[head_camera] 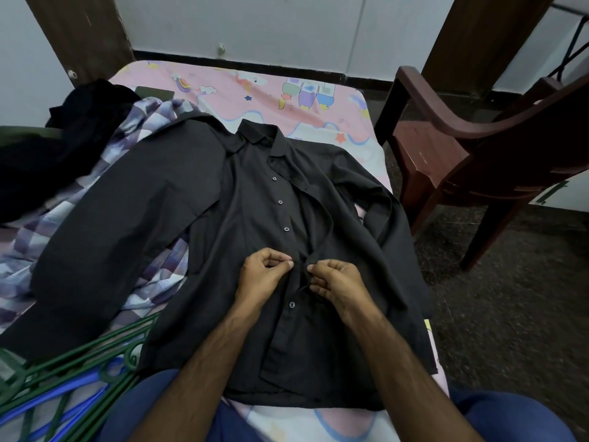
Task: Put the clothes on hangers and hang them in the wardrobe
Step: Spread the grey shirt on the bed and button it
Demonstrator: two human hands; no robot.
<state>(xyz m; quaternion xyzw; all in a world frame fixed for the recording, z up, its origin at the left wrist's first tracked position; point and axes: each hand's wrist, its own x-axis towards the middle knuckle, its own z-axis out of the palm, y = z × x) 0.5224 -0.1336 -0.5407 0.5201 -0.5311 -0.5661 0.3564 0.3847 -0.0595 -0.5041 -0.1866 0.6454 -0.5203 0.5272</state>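
Note:
A black button-up shirt (242, 199) lies spread face up on the bed, collar pointing away from me, its upper front lying open. My left hand (261, 275) pinches the button side of the placket at mid-chest. My right hand (334, 282) pinches the opposite edge of the placket, right beside it. One button below my hands is fastened. Green hangers (79, 355) and a blue hanger (63, 406) lie at the bed's near left corner, partly under the shirt's left sleeve.
A purple checked garment (153, 122) and a dark heap of clothes (47, 148) lie on the left of the bed. The pink cartoon bedsheet (255, 87) shows beyond the collar. A brown plastic chair (478, 148) stands to the right. No wardrobe is in view.

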